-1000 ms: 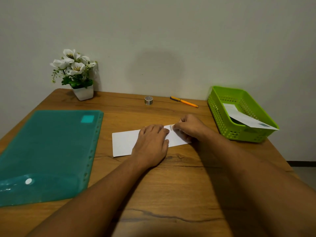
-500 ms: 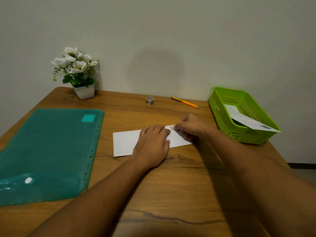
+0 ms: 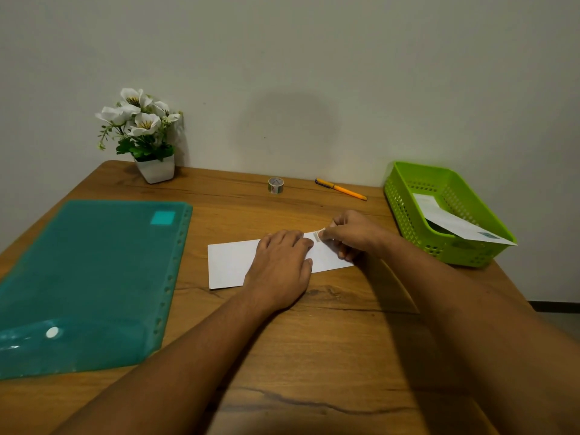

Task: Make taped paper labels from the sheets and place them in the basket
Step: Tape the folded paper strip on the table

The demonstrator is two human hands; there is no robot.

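Wooden table: one paper strip under flat left hand, right hand seemingly pinching one tape piece.

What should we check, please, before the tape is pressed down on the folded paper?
1. Folded paper lies flat on the wooden table: ok.
2. Left hand rests flat on the paper, steadying it: ok.
3. Right hand pinches the tape piece at the paper's far edge: ok.
4. Tape aligned squarely over the edge: cannot tell, it is too small and partly hidden by fingers.
5. Green basket has room: ok, though one finished label in it pokes over the rim.
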